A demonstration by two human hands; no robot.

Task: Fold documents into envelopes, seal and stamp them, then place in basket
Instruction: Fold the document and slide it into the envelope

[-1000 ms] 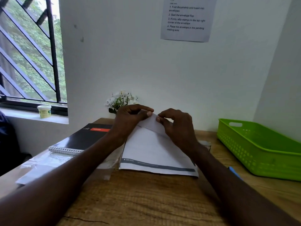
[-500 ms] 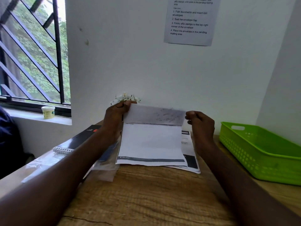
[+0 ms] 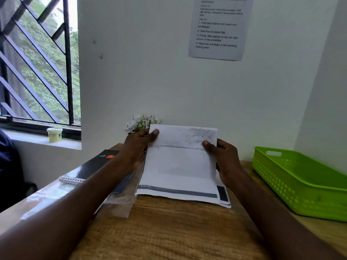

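From the head camera, a person is sitting at a wooden table (image 3: 169, 231) and holding a white document (image 3: 180, 160) up off it with both hands, near the middle of the view. The left hand (image 3: 138, 147) is gripping the sheet's 9 o'clock edge, thumb pressing on the front near the top corner, fingers curling behind. The right hand (image 3: 225, 160) is pinching the 3 o'clock edge the same way, thumb lying on the front by a patch of faint grey marks. The sheet is showing a crease across its upper part, with the top strip tilting toward the camera. Its lower edge is hanging just above a stack of papers (image 3: 187, 194) with a dark band, lying flat on the table at 6 o'clock from the hands. At 3 o'clock a green basket (image 3: 300, 184) is sitting on the table, well apart from the sheet. At 9 o'clock a black spiral notebook (image 3: 90, 167) is lying partly under the left forearm, with clear plastic sleeves (image 3: 120, 203) beside it. White flowers (image 3: 140, 121) are peeking out behind the left hand at 12 o'clock. A printed instruction sheet (image 3: 217, 29) is hanging on the wall above, and a small tub (image 3: 54, 134) is standing on the window sill at 10 o'clock.
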